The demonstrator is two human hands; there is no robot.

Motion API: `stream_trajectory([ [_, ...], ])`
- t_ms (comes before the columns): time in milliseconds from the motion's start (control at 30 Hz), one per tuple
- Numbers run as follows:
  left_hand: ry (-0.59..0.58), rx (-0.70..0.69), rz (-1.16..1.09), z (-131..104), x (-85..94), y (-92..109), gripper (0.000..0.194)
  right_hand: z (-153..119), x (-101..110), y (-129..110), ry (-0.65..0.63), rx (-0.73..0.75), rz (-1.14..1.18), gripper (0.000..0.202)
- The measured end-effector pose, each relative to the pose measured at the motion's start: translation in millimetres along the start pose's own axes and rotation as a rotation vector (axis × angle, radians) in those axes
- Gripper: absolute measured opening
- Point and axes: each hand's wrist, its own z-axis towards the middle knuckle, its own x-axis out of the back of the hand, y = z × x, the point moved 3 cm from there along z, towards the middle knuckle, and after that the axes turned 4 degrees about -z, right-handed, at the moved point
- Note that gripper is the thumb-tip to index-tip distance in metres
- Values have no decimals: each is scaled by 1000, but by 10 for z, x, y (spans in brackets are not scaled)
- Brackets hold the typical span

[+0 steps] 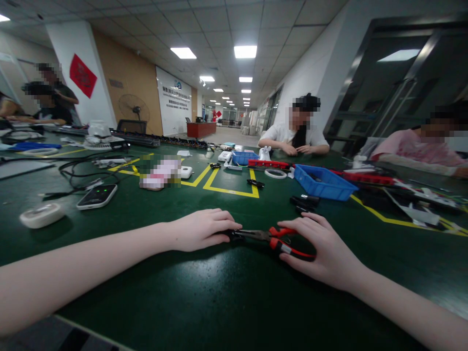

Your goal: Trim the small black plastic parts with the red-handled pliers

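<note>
Red-handled pliers [271,237] lie on the dark green table [204,292] in front of me, jaws pointing left. My right hand [321,248] is wrapped over the red handles and grips them. My left hand [203,229] rests palm down at the jaw end, its fingertips touching the black tip of the pliers. Whether the jaws hold anything is hidden under my fingers.
Small black parts [303,201] lie just beyond my right hand, a blue bin [323,183] behind them. A phone [97,196] and a white case [42,215] sit at left with cables. Other people work across the table. Yellow tape lines [230,190] mark the table.
</note>
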Motion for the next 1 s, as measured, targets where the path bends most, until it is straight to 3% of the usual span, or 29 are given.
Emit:
stream_trajectory([
  [1000,-17,9,-15,2,0,-2,37,3,-2,2,39,44,14,47],
])
